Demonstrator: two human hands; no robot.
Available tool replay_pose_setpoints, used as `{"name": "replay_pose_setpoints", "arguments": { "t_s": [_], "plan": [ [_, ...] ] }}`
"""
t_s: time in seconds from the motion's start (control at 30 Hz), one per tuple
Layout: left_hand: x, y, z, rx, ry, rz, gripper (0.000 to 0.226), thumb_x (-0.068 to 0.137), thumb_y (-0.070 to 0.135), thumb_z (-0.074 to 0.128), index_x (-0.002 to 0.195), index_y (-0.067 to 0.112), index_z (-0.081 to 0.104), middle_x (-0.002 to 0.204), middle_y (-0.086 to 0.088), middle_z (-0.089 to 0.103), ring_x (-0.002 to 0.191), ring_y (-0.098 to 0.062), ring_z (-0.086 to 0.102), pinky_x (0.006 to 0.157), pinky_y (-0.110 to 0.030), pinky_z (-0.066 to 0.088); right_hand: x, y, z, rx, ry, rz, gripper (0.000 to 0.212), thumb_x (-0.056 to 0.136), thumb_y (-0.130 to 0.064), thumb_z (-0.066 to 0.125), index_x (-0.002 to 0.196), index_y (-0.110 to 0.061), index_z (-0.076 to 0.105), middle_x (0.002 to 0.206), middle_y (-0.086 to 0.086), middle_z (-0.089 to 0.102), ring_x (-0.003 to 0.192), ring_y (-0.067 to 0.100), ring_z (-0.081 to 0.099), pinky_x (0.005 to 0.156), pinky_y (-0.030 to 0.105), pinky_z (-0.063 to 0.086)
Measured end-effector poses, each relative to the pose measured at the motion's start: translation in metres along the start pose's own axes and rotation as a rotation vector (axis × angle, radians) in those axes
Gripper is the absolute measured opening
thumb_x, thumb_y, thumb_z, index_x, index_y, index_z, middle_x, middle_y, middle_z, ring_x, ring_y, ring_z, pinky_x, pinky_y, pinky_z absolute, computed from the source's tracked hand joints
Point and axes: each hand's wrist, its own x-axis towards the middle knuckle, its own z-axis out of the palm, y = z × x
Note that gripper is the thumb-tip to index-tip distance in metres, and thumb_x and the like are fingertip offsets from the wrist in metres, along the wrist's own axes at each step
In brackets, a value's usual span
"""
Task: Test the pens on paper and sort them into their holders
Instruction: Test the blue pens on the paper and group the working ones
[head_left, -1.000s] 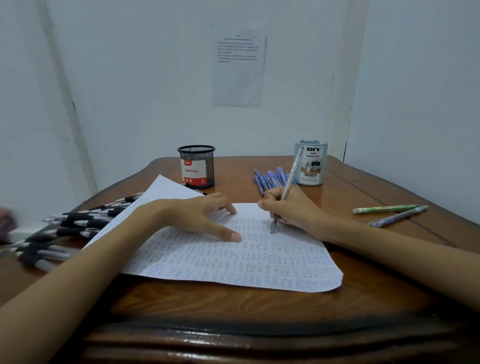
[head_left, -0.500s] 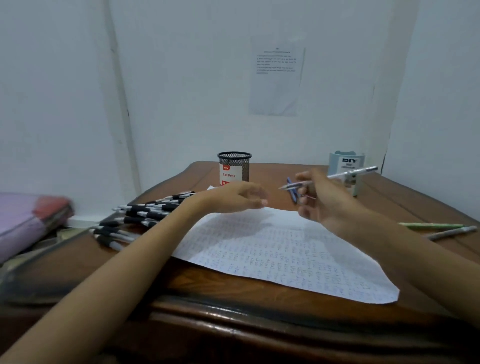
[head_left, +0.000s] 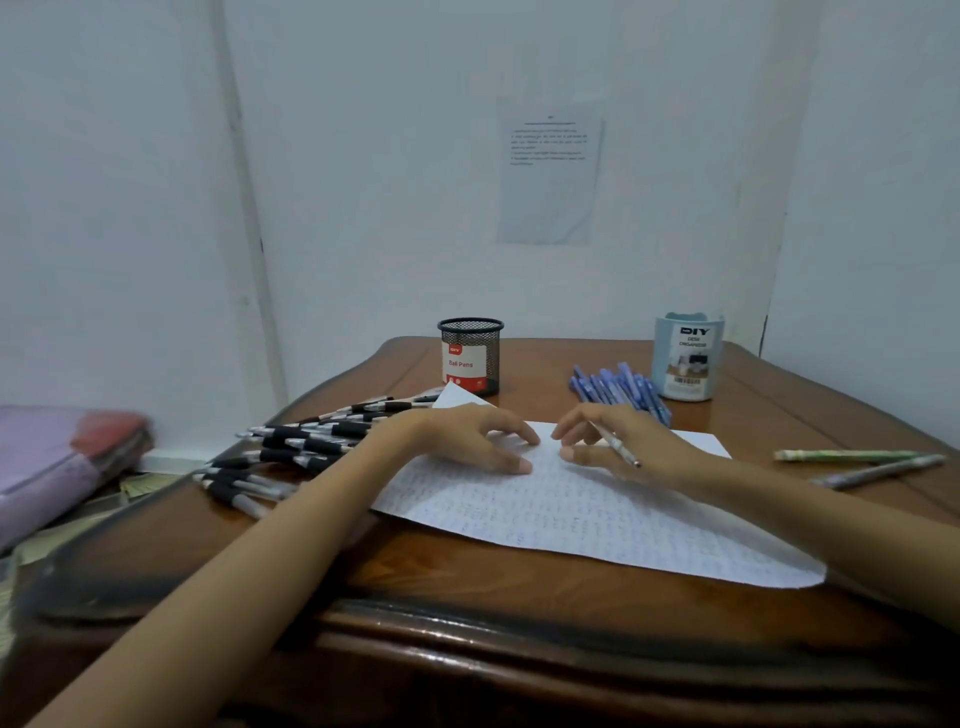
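The fingers (head_left: 582, 434) of the right hand (head_left: 631, 441) are curling loosely round a pen (head_left: 621, 449). They are gripping it low in the hand, with the tip showing on the near side, pointing back toward the wrist and clear of the paper (head_left: 597, 514); which fingers are pinching it cannot be told. The left hand (head_left: 462, 434) is resting just beside it, fingers spread and fairly straight, tips pressing the paper and holding nothing. The paper is lying on the table (head_left: 467, 587), crowded with small marks, its near corner reaching toward the front edge. Judging from this, the pen is being readied in the hand, either for a test stroke or for sorting. To do it well, the person should be turning the tip down into a writing grip, pinning the paper with the left hand so it is not sliding, and aiming for a bare patch, since fresh ink will be hard to read among the marks. Farther off, black pens (head_left: 306, 441) are lying heaped at the left, and a green pen (head_left: 841, 455) and a grey pen (head_left: 878, 470) at the right. Beyond, blue pens (head_left: 618, 389) are lying beside the blue holder (head_left: 687, 358), and the mesh holder (head_left: 470, 356) is standing apart to its left; whether either is holding pens cannot be seen.
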Motion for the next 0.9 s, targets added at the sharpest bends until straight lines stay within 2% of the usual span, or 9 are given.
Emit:
{"name": "replay_pose_setpoints", "arguments": {
  "t_s": [0.1, 0.17, 0.3, 0.43, 0.5, 0.57, 0.67, 0.77, 0.9],
  "plan": [
    [0.003, -0.003, 0.001, -0.007, 0.042, 0.021, 0.042, 0.092, 0.045, 0.049, 0.133, 0.034, 0.045, 0.148, 0.009, 0.032, 0.135, -0.011, 0.027, 0.112, -0.036, 0.021, -0.002, 0.010, -0.008, -0.152, -0.109, -0.015, 0.035, 0.087, -0.047, 0.055, 0.118, -0.032, 0.051, 0.126, -0.012, 0.052, 0.111, 0.003, 0.046, 0.090, 0.020, 0.038],
    [0.004, -0.006, 0.002, -0.023, 0.106, 0.050, 0.039, 0.094, 0.043, 0.047, 0.130, 0.031, 0.048, 0.144, 0.008, 0.038, 0.132, -0.009, 0.032, 0.112, -0.034, 0.025, -0.008, 0.014, -0.011, -0.199, -0.128, -0.046, 0.033, 0.090, -0.046, 0.050, 0.120, -0.033, 0.051, 0.125, -0.014, 0.050, 0.109, 0.000, 0.043, 0.085, 0.013, 0.034],
    [0.005, -0.014, 0.001, 0.028, 0.248, 0.040, 0.036, 0.098, 0.036, 0.041, 0.128, 0.020, 0.051, 0.133, 0.004, 0.046, 0.123, -0.011, 0.040, 0.104, -0.025, 0.029, -0.014, 0.018, -0.029, -0.413, -0.093, 0.035, 0.027, 0.089, -0.053, 0.048, 0.102, -0.032, 0.057, 0.113, -0.005, 0.060, 0.097, 0.010, 0.054, 0.085, 0.030, 0.049],
    [0.007, -0.026, -0.004, 0.079, 0.275, -0.095, 0.040, 0.099, 0.035, 0.036, 0.134, 0.017, 0.047, 0.139, -0.003, 0.042, 0.129, -0.017, 0.036, 0.106, -0.028, 0.025, -0.017, 0.018, -0.041, -0.618, -0.121, 0.090, 0.034, 0.083, -0.061, 0.047, 0.076, -0.028, 0.047, 0.093, -0.004, 0.060, 0.082, 0.010, 0.053, 0.070, 0.021, 0.046],
    [0.007, -0.031, -0.005, 0.079, 0.283, -0.151, 0.045, 0.099, 0.038, 0.035, 0.137, 0.015, 0.042, 0.142, -0.004, 0.039, 0.132, -0.018, 0.033, 0.109, -0.030, 0.024, -0.017, 0.022, -0.043, -0.555, -0.166, 0.084, 0.028, 0.084, -0.057, 0.050, 0.086, -0.028, 0.050, 0.099, -0.005, 0.058, 0.087, 0.009, 0.052, 0.073, 0.021, 0.044],
    [0.008, -0.037, -0.004, 0.086, 0.287, -0.171, 0.048, 0.098, 0.039, 0.035, 0.140, 0.015, 0.039, 0.144, -0.005, 0.037, 0.133, -0.018, 0.032, 0.109, -0.030, 0.023, -0.017, 0.027, -0.043, -0.374, -0.246, 0.059, 0.023, 0.090, -0.045, 0.050, 0.107, -0.031, 0.051, 0.122, -0.006, 0.055, 0.106, 0.010, 0.051, 0.090, 0.026, 0.044],
    [0.013, -0.043, -0.002, 0.088, 0.318, -0.215, 0.055, 0.097, 0.045, 0.037, 0.144, 0.016, 0.032, 0.149, -0.006, 0.030, 0.135, -0.021, 0.031, 0.112, -0.036, 0.026, -0.016, 0.027, -0.040, -0.263, -0.304, 0.004, 0.034, 0.097, -0.030, 0.046, 0.131, -0.031, 0.044, 0.142, -0.011, 0.041, 0.126, 0.008, 0.039, 0.103, 0.024, 0.032],
    [0.017, -0.047, -0.001, 0.114, 0.348, -0.252, 0.065, 0.092, 0.052, 0.041, 0.146, 0.019, 0.027, 0.151, -0.005, 0.028, 0.136, -0.022, 0.030, 0.111, -0.042, 0.029, -0.013, 0.028, -0.032, -0.287, -0.220, 0.004, 0.034, 0.098, -0.026, 0.044, 0.131, -0.032, 0.046, 0.142, -0.009, 0.043, 0.123, 0.011, 0.043, 0.097, 0.022, 0.034],
    [0.016, -0.046, -0.001, 0.124, 0.362, -0.242, 0.079, 0.082, 0.063, 0.049, 0.147, 0.023, 0.025, 0.150, -0.004, 0.027, 0.136, -0.023, 0.030, 0.110, -0.044, 0.032, -0.008, 0.025, -0.024, -0.322, -0.132, 0.066, 0.040, 0.089, -0.052, 0.046, 0.122, -0.032, 0.054, 0.128, -0.004, 0.057, 0.110, 0.013, 0.054, 0.094, 0.031, 0.045]
  ]
}}
